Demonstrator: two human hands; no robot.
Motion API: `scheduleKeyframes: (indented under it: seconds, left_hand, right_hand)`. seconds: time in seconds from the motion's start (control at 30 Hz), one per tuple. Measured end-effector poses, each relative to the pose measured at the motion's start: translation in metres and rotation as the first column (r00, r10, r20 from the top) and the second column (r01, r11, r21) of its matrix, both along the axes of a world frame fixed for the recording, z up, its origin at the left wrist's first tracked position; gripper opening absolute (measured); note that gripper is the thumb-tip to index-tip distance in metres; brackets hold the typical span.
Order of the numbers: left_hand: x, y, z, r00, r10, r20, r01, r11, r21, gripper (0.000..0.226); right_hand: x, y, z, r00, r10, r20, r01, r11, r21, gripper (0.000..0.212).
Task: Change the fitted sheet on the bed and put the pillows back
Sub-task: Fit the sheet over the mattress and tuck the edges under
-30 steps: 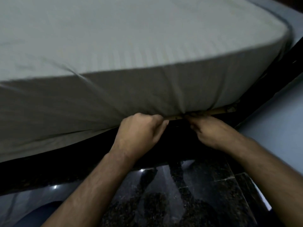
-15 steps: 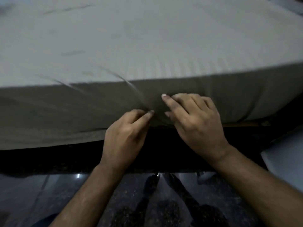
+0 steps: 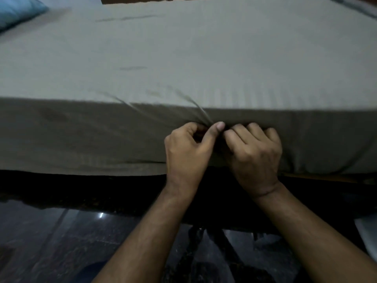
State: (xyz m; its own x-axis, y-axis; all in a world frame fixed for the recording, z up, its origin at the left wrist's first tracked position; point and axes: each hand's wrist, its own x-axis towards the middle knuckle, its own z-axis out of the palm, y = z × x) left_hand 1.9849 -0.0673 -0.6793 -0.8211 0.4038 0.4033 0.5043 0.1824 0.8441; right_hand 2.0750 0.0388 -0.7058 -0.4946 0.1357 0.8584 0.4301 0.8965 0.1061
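While my head camera looks down over the side of the bed, the grey fitted sheet (image 3: 183, 58) lies stretched across the mattress top and hangs down its near side wall. My left hand (image 3: 187, 152) sits on that side wall at about 6 o'clock in the view, its fingers (image 3: 218, 127) curled with the thumb pinching a gather of the sheet, so that creases fan up from the pinch toward 11 o'clock. My right hand (image 3: 253, 152) is just beside it at its 3 o'clock, touching it, knuckles up and fingers curled down into the same fold of cloth. A blue pillow (image 3: 18, 11) lies at the far corner at 10 o'clock, well apart from both hands. Below the sheet's hem runs the dark bed frame (image 3: 81, 190), and beneath it the glossy dark floor (image 3: 61, 242).
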Motion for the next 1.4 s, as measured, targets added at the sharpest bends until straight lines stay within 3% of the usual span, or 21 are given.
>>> scheduleKeyframes:
  seconds: [0.1, 0.2, 0.4, 0.57, 0.77, 0.87, 0.93, 1.0, 1.13, 1.27, 1.4]
  left_hand:
    - [0.004, 0.008, -0.005, 0.999, 0.051, 0.003, -0.051, 0.998, 0.026, 0.034]
    - [0.001, 0.001, -0.01, 0.999, -0.007, -0.046, 0.009, 0.999, 0.035, 0.026]
    - [-0.014, -0.035, -0.023, 0.977, -0.153, -0.146, 0.132, 0.981, -0.141, 0.029]
    - [-0.029, -0.033, -0.037, 0.997, 0.006, -0.079, -0.02, 0.986, -0.167, 0.024]
    - [-0.029, -0.029, -0.035, 0.994, -0.006, -0.105, -0.017, 0.975, -0.221, 0.024]
    - [-0.032, -0.034, -0.03, 0.986, 0.11, -0.125, -0.151, 0.904, -0.399, 0.04]
    - [-0.042, -0.043, -0.034, 0.974, 0.226, -0.011, -0.2, 0.84, -0.504, 0.061]
    - [-0.054, -0.052, -0.043, 0.959, 0.245, 0.146, -0.131, 0.834, -0.536, 0.074]
    - [-0.062, -0.053, -0.053, 0.951, 0.195, 0.239, -0.061, 0.878, -0.474, 0.051]
    - [-0.055, -0.036, -0.059, 0.922, 0.179, 0.342, -0.048, 0.932, -0.359, 0.025]
    - [-0.057, -0.029, -0.064, 0.897, 0.214, 0.386, -0.066, 0.93, -0.361, 0.029]
  right_hand:
    - [0.002, -0.001, -0.001, 0.999, 0.038, -0.008, -0.038, 0.998, -0.05, 0.014]
    - [0.004, -0.011, -0.002, 0.996, 0.086, 0.022, -0.083, 0.988, -0.131, 0.02]
    - [0.006, -0.029, -0.015, 0.98, 0.195, 0.048, -0.177, 0.953, -0.246, 0.028]
    - [0.0, -0.021, -0.023, 0.989, 0.127, 0.079, -0.101, 0.958, -0.269, 0.023]
    - [-0.003, -0.011, -0.033, 0.988, 0.126, 0.084, -0.107, 0.974, -0.201, 0.012]
    - [-0.004, -0.01, -0.043, 0.982, 0.14, 0.127, -0.114, 0.974, -0.193, 0.017]
    - [-0.002, -0.013, -0.047, 0.978, 0.149, 0.145, -0.118, 0.972, -0.204, 0.022]
    - [0.005, -0.019, -0.053, 0.974, 0.14, 0.178, -0.091, 0.962, -0.256, 0.022]
    - [0.032, -0.012, -0.062, 0.957, 0.018, 0.29, 0.07, 0.955, -0.289, 0.014]
    - [0.047, 0.007, -0.053, 0.909, -0.144, 0.392, 0.233, 0.954, -0.19, 0.036]
    - [0.035, 0.005, -0.065, 0.842, -0.19, 0.506, 0.294, 0.947, -0.133, 0.029]
